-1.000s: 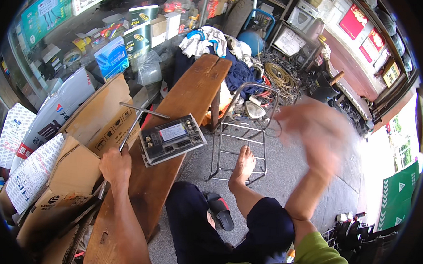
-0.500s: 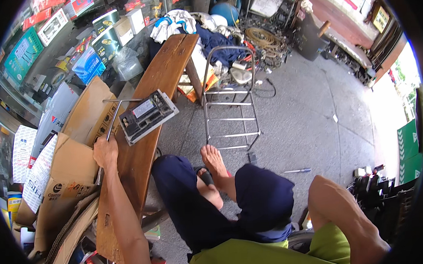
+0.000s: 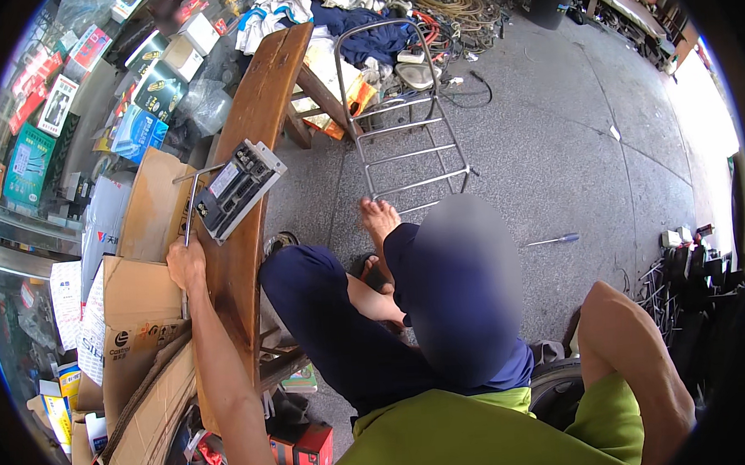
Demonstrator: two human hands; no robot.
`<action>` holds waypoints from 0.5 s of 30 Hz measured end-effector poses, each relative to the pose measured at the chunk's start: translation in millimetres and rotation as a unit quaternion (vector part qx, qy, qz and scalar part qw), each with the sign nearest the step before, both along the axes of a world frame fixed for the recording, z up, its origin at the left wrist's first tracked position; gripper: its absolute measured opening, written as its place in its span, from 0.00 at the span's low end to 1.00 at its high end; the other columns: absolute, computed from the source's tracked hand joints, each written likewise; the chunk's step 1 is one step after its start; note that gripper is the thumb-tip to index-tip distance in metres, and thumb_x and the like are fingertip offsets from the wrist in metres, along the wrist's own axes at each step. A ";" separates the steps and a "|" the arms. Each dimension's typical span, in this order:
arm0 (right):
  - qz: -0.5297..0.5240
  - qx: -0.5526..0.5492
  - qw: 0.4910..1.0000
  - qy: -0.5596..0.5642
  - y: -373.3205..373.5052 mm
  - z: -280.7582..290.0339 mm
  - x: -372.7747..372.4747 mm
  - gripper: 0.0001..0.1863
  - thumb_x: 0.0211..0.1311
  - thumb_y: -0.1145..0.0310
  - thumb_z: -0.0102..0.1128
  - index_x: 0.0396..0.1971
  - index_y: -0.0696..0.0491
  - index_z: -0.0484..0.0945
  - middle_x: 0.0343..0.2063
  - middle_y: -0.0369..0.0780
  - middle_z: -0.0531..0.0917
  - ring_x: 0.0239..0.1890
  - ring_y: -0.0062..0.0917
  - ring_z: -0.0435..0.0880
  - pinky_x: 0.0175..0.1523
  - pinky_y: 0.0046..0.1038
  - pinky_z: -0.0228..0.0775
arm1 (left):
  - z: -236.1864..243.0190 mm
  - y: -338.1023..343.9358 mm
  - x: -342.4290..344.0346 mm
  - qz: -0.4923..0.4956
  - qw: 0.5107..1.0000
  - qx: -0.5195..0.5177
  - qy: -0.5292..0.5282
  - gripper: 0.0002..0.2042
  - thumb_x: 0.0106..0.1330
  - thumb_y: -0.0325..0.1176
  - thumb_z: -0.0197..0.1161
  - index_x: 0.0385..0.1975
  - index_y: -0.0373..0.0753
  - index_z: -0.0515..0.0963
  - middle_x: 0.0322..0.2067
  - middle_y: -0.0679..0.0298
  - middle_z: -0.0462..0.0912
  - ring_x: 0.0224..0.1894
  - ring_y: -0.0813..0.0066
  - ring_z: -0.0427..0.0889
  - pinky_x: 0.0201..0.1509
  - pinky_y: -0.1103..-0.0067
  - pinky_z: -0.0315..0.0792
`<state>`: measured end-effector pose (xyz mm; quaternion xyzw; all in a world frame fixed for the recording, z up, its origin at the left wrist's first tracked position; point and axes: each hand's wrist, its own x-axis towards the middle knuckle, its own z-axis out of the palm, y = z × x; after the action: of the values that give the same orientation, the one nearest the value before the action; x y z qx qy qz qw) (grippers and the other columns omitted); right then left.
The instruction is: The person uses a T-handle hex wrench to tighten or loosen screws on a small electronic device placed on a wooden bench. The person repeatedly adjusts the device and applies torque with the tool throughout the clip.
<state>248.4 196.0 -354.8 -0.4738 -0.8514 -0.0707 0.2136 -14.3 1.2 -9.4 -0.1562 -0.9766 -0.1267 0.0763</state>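
On the grey floor, a bench bears electronics

The person wears a plain lime-green T-shirt with short, loose sleeves. The navy-blue trousers are roomy, their legs ending above the ankles. A black slide sandal covers one foot.

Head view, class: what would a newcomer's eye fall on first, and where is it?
Probably the dark electronic module lying on the wooden bench, left of centre. Just beside it, the left hand grips a metal T-bar. To the right of the bench, a bare metal tube frame stands on the grey floor.
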 end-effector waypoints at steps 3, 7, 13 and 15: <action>-0.025 0.005 0.996 0.088 34.5 8.6 34.7 0.08 0.68 0.64 0.53 0.44 0.41 0.77 0.29 0.32 0.80 0.36 0.33 0.84 0.35 0.39 0.76 | -2.9 -1.6 -3.1 0.004 1.000 -0.006 0.006 0.23 0.65 0.57 0.60 0.43 0.44 0.87 0.43 0.49 0.87 0.48 0.45 0.85 0.53 0.59 0.76; -0.148 -0.200 0.962 0.116 86.6 38.6 96.8 0.21 0.76 0.52 0.38 0.42 0.47 0.80 0.34 0.48 0.84 0.37 0.47 0.85 0.40 0.47 0.78 | -7.1 0.0 -7.1 0.030 0.999 -0.025 0.031 0.23 0.64 0.57 0.61 0.42 0.44 0.87 0.42 0.47 0.87 0.47 0.44 0.85 0.53 0.59 0.77; 0.092 -0.152 0.984 0.033 21.5 126.3 156.8 0.16 0.66 0.68 0.53 0.52 0.56 0.73 0.50 0.46 0.78 0.56 0.35 0.78 0.61 0.35 0.73 | -7.3 -0.8 -11.8 0.008 0.999 -0.026 0.019 0.21 0.65 0.55 0.60 0.43 0.45 0.87 0.43 0.49 0.87 0.48 0.46 0.85 0.54 0.60 0.77; 0.188 -0.209 0.948 0.150 -11.2 200.2 186.2 0.12 0.63 0.70 0.54 0.46 0.55 0.73 0.45 0.44 0.77 0.51 0.33 0.79 0.59 0.34 0.74 | -7.9 -2.6 -14.3 -0.003 1.000 -0.019 0.005 0.21 0.65 0.55 0.60 0.43 0.45 0.87 0.43 0.50 0.87 0.48 0.47 0.85 0.54 0.60 0.76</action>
<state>434.6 184.7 -154.6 -0.3445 -0.8786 0.2226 0.2445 -28.5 -1.3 -17.3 -0.1608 -0.9781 -0.1073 0.0776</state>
